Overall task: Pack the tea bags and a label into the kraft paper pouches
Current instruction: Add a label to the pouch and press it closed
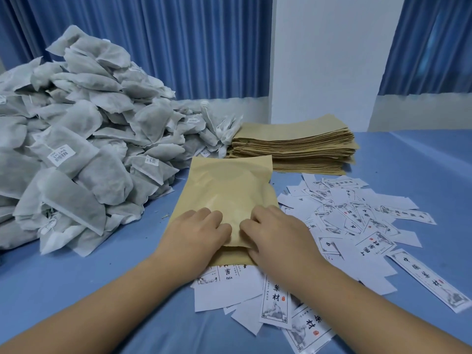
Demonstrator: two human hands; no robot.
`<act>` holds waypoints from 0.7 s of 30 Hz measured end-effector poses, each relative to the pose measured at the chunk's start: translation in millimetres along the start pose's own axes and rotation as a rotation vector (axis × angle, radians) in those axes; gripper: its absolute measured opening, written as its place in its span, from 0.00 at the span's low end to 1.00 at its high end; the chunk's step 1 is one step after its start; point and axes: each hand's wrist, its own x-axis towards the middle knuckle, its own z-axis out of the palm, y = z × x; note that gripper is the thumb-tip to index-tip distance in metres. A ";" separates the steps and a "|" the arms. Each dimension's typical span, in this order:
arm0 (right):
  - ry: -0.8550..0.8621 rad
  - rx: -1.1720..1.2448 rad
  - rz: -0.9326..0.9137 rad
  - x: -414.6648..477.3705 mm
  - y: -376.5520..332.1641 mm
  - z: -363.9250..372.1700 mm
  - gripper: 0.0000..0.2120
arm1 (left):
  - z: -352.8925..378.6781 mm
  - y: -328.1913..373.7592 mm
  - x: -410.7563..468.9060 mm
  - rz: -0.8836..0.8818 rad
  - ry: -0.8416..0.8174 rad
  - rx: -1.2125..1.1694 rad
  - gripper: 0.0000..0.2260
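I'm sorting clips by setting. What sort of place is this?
Probably a small hand-packing workstation: a heap of tea bags, a stack of kraft pouches and loose labels on a blue-covered table.

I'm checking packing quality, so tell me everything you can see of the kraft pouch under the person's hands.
The kraft pouch is tan, matte paper, lying flat on the blue table with its mouth toward the person. It bulges unevenly, as if filled. The left hand and right hand both press on its near end, where the top layer looks folded. Its near edge overlaps the scattered labels; its far left side lies close to the tea bag pile.
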 end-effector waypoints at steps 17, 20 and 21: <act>-0.253 -0.030 -0.192 -11.4 17.5 -3.6 0.22 | 14.7 -42.3 -52.8 -0.009 -0.435 -0.802 0.22; -0.279 -0.019 -0.220 -12.7 17.8 -7.6 0.24 | 10.9 -48.0 -62.5 -0.062 -0.395 -0.786 0.19; -0.272 -0.029 -0.234 -13.2 17.0 -8.9 0.24 | 9.0 -48.8 -63.6 -0.087 -0.370 -0.781 0.19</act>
